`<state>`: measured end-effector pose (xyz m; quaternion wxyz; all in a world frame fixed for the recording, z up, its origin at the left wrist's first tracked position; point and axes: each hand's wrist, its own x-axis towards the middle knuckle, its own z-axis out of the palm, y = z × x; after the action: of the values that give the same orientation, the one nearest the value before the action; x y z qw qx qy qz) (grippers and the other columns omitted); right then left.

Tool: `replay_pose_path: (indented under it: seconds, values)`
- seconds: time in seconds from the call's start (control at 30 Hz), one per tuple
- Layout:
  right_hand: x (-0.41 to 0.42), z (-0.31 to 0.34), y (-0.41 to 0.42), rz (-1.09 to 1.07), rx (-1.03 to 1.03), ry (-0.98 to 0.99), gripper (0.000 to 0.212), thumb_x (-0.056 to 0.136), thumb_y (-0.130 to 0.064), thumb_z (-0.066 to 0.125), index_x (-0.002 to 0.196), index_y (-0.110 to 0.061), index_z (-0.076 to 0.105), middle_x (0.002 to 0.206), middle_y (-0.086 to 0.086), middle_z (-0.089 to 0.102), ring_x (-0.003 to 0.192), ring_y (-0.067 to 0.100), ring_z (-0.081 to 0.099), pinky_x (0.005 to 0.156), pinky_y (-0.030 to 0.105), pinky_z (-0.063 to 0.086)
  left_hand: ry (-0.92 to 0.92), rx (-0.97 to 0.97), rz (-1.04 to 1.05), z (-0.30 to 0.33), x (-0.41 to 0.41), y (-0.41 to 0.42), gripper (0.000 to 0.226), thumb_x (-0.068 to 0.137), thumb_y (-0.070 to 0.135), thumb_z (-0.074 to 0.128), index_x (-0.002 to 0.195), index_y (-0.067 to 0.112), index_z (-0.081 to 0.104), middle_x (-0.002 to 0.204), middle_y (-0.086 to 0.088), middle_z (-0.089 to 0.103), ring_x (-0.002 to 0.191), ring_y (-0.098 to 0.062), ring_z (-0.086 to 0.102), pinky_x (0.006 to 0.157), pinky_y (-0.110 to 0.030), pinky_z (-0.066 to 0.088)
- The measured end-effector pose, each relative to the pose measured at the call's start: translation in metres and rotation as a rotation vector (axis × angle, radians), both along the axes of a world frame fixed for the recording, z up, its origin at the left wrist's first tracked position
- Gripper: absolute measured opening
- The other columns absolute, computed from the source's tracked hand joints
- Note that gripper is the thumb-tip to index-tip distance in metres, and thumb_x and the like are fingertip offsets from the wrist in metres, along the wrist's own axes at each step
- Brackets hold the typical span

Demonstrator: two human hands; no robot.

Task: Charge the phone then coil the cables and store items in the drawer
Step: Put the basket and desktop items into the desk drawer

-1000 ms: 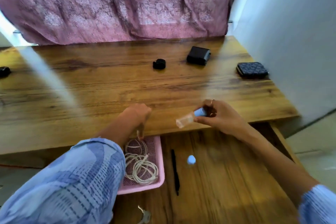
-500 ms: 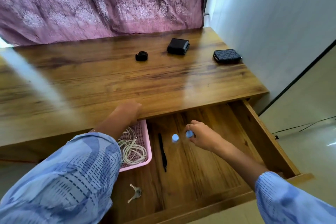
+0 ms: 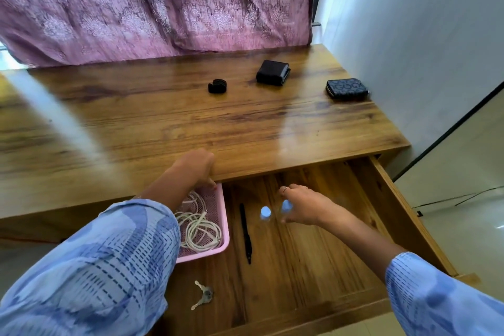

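The wooden drawer (image 3: pixel 387 210) under the desk stands pulled out. At its left sits a pink basket (image 3: pixel 225 229) with coiled white cables (image 3: pixel 199 229) in it. My left hand (image 3: pixel 195 168) lies over the desk's front edge, fingers curled down to the basket's far corner, their grip hidden. Two small clear bottles with blue caps stand side by side in the drawer. One bottle (image 3: pixel 265 211) stands free. My right hand (image 3: pixel 302 206) curves its thumb and fingers around the other (image 3: pixel 286 204). No phone is in view.
A black pen (image 3: pixel 245 232) and keys (image 3: pixel 203 298) lie in the drawer. On the desk (image 3: pixel 163 128) are a black clip (image 3: pixel 217 86), a black wallet (image 3: pixel 273 72) and a patterned pouch (image 3: pixel 347 88). A wall is at the right, a curtain behind.
My right hand carried the blue-capped bottle from the desk edge down into the drawer and stood it beside the other one. My left hand stayed at the basket's far corner.
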<state>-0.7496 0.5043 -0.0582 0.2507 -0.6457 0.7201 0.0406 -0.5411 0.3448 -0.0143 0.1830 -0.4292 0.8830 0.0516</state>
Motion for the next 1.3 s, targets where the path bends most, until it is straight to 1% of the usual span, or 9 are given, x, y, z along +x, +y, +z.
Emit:
replay_pose_path:
  seconds: [0.13, 0.27, 0.43, 0.6, 0.7, 0.77, 0.93, 1.13, 1.3]
  values:
    - [-0.007, 0.037, -0.022, 0.041, -0.11, 0.012, 0.041, 0.087, -0.039, 0.062, 0.118, -0.014, 0.057, 0.116, 0.005, 0.061, 0.106, 0.021, 0.059, 0.088, 0.036, 0.051, 0.02, 0.003, 0.022, 0.0, -0.009, -0.009, 0.071, 0.069, 0.046, 0.078, 0.126, 0.011, 0.051, 0.124, -0.011, 0.053, 0.114, -0.028, 0.053, 0.092, -0.04, 0.049]
    - [-0.005, 0.062, -0.063, 0.028, -0.305, -0.064, 0.025, 0.09, -0.034, 0.058, 0.104, -0.013, 0.062, 0.093, -0.001, 0.062, 0.085, 0.016, 0.058, 0.073, 0.025, 0.045, -0.014, 0.102, 0.086, 0.001, -0.02, -0.026, 0.123, 0.048, 0.045, 0.089, 0.146, 0.013, 0.022, 0.147, -0.014, 0.032, 0.132, -0.036, 0.037, 0.106, -0.048, 0.039]
    - [-0.003, 0.05, -0.138, 0.038, -0.227, -0.077, 0.033, 0.089, -0.028, 0.058, 0.117, -0.008, 0.059, 0.115, 0.008, 0.062, 0.107, 0.025, 0.056, 0.089, 0.031, 0.044, -0.097, 0.226, 0.158, 0.003, -0.031, -0.043, 0.145, 0.044, 0.044, 0.09, 0.15, 0.015, -0.005, 0.158, -0.016, -0.006, 0.143, -0.043, 0.01, 0.114, -0.055, 0.021]
    - [-0.004, 0.032, -0.225, -0.027, -0.229, -0.08, 0.031, 0.087, -0.026, 0.061, 0.111, -0.007, 0.057, 0.116, 0.011, 0.059, 0.106, 0.023, 0.054, 0.084, 0.029, 0.041, -0.142, 0.294, 0.105, 0.012, -0.039, -0.049, 0.129, 0.06, 0.034, 0.085, 0.149, 0.005, -0.003, 0.157, -0.019, -0.004, 0.143, -0.042, 0.001, 0.117, -0.053, 0.007]
    - [-0.002, 0.035, -0.275, -0.098, -0.271, -0.115, 0.038, 0.09, -0.024, 0.057, 0.121, -0.003, 0.052, 0.124, 0.015, 0.057, 0.114, 0.028, 0.052, 0.09, 0.033, 0.042, -0.162, 0.295, 0.045, 0.018, -0.04, -0.049, 0.114, 0.068, 0.03, 0.082, 0.149, 0.005, 0.005, 0.157, -0.019, 0.0, 0.143, -0.042, 0.001, 0.116, -0.055, 0.008]
    - [-0.002, 0.036, -0.307, -0.073, -0.304, -0.074, 0.042, 0.091, -0.022, 0.053, 0.127, 0.001, 0.049, 0.129, 0.02, 0.051, 0.118, 0.033, 0.049, 0.091, 0.035, 0.042, -0.171, 0.302, 0.009, 0.017, -0.038, -0.052, 0.118, 0.067, 0.033, 0.082, 0.149, 0.004, 0.001, 0.157, -0.019, -0.002, 0.142, -0.043, 0.001, 0.116, -0.057, 0.009]
    - [0.002, 0.033, -0.356, -0.1, -0.343, -0.175, 0.064, 0.082, -0.022, 0.069, 0.134, 0.0, 0.039, 0.139, 0.016, 0.042, 0.124, 0.035, 0.045, 0.102, 0.04, 0.039, -0.209, 0.327, -0.04, 0.015, -0.038, -0.055, 0.127, 0.063, 0.037, 0.084, 0.147, 0.0, -0.003, 0.156, -0.022, -0.007, 0.142, -0.044, -0.001, 0.114, -0.06, 0.01]
    - [0.006, 0.031, -0.384, -0.083, -0.335, -0.178, 0.033, 0.099, -0.021, 0.04, 0.121, 0.002, 0.051, 0.121, 0.021, 0.056, 0.112, 0.036, 0.054, 0.091, 0.039, 0.042, -0.229, 0.345, -0.054, 0.011, -0.039, -0.058, 0.127, 0.062, 0.039, 0.084, 0.146, -0.002, -0.001, 0.154, -0.024, -0.009, 0.14, -0.047, -0.003, 0.113, -0.063, 0.012]
    - [-0.001, 0.036, -0.4, -0.054, -0.251, -0.19, 0.031, 0.094, -0.018, 0.054, 0.118, 0.0, 0.06, 0.113, 0.017, 0.065, 0.101, 0.03, 0.06, 0.086, 0.035, 0.047, -0.21, 0.365, -0.029, 0.016, -0.04, -0.056, 0.122, 0.066, 0.034, 0.083, 0.146, -0.003, -0.002, 0.155, -0.022, -0.01, 0.139, -0.049, -0.002, 0.113, -0.06, 0.01]
